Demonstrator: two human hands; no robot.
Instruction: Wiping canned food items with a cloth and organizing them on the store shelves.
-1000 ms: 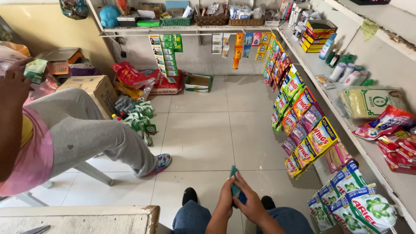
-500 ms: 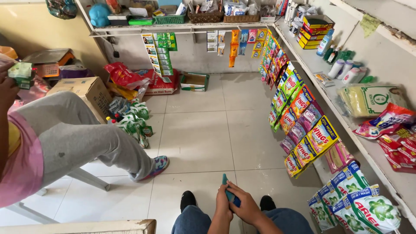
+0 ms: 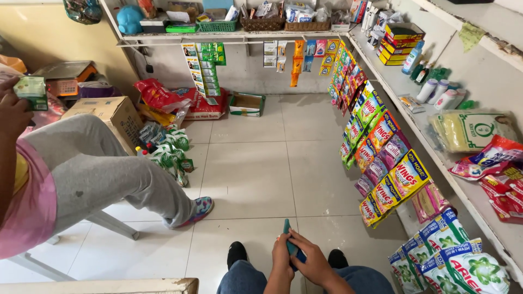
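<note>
Low in the head view, both my hands meet above my knees around a slim teal object. My left hand grips it from the left side. My right hand wraps it from the right, covering its lower part. Only the upper tip of the teal object shows. Below the hands are my jeans and my two black shoes on the pale floor tiles.
A seated person in grey trousers and a pink top fills the left, one foot stretched onto the floor. Hanging sachet strips and stocked shelves line the right. A cardboard box and green packets sit at left.
The view has shifted downward a little and my hands have sunk lower in it, still holding the teal object together. The seated person has barely moved.
</note>
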